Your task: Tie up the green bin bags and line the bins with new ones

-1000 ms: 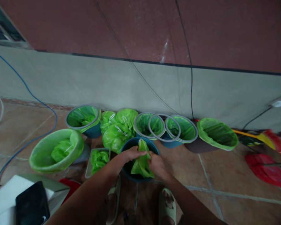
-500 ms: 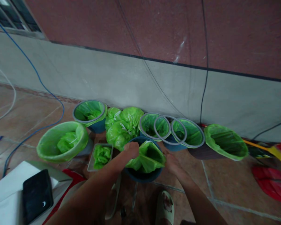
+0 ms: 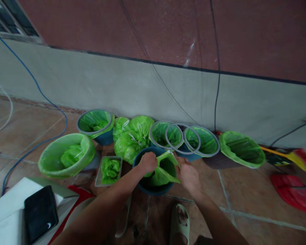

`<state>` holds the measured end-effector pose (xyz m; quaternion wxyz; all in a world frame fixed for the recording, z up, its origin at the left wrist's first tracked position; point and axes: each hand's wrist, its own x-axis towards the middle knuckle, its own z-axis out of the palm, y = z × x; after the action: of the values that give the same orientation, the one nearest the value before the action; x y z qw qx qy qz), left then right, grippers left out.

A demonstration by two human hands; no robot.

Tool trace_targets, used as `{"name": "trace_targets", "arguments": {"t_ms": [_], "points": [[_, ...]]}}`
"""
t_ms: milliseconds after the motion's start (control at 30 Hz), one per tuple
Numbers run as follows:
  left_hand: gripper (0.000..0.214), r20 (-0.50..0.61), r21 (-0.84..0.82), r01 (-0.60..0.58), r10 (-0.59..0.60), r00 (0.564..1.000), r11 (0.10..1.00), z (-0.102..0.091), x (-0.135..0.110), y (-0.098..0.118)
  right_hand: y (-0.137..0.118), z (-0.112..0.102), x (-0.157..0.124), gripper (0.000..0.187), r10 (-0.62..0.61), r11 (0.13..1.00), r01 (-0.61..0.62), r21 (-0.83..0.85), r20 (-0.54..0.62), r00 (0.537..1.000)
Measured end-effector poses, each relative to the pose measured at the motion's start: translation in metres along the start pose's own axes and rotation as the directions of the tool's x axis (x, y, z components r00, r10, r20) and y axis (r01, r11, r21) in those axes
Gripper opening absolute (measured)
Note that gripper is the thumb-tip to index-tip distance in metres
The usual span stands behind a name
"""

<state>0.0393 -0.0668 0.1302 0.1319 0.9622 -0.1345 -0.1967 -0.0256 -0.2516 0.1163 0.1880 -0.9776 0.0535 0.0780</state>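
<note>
A green plastic garbage bag (image 3: 165, 170) is held with its mouth spread, partly inside a dark blue trash can (image 3: 153, 191) at my feet. My left hand (image 3: 148, 162) is closed on the bag's left edge, over the can's opening. Fingers of my right hand (image 3: 187, 170) pinch the bag's right edge, just outside the can's right rim. A white drawstring shows at the bag's top edge. The bag's lower part is hidden in the can. Left of the can, a small grey basket (image 3: 99, 178) holds a crumpled green bag (image 3: 111, 170).
Tied green bags (image 3: 130, 143) sit against the wall. Lined cans (image 3: 102, 136) stand on both sides, and a loose grey ring (image 3: 173, 149) rests across rims. A phone (image 3: 40, 212) lies on white boxes (image 3: 17, 197) at left. A red dustpan (image 3: 290, 190) is at right.
Both hands have drawn slightly closer together, and the bag's mouth has narrowed. More of the can's rim shows. The view has shifted a little.
</note>
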Motion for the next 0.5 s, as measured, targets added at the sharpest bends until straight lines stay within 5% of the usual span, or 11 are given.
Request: {"name": "trace_targets", "arguments": {"t_ms": [100, 233, 367, 500], "points": [[0.035, -0.001, 0.004, 0.007, -0.007, 1.0, 1.0, -0.002, -0.003, 0.007, -0.022, 0.013, -0.011, 0.044, -0.11, 0.984, 0.109, 0.144, -0.001, 0.994], [0.041, 0.009, -0.013, -0.035, 0.036, 0.999, 0.999, -0.005, -0.006, 0.014, -0.032, 0.029, -0.014, 0.066, -0.108, 0.967, 0.07, 0.245, 0.144, 0.984], [0.059, -0.018, 0.014, 0.009, -0.009, 1.0, 1.0, -0.014, -0.005, 0.01, -0.016, 0.026, -0.013, 0.028, -0.217, 0.969, 0.166, 0.184, 0.309, 0.926], [0.049, -0.18, 0.109, 0.125, -0.104, 0.978, 0.986, -0.023, 0.002, -0.01, 0.003, 0.025, -0.022, 0.022, -0.248, 0.961, 0.277, 0.001, 0.448, 0.859]]}}
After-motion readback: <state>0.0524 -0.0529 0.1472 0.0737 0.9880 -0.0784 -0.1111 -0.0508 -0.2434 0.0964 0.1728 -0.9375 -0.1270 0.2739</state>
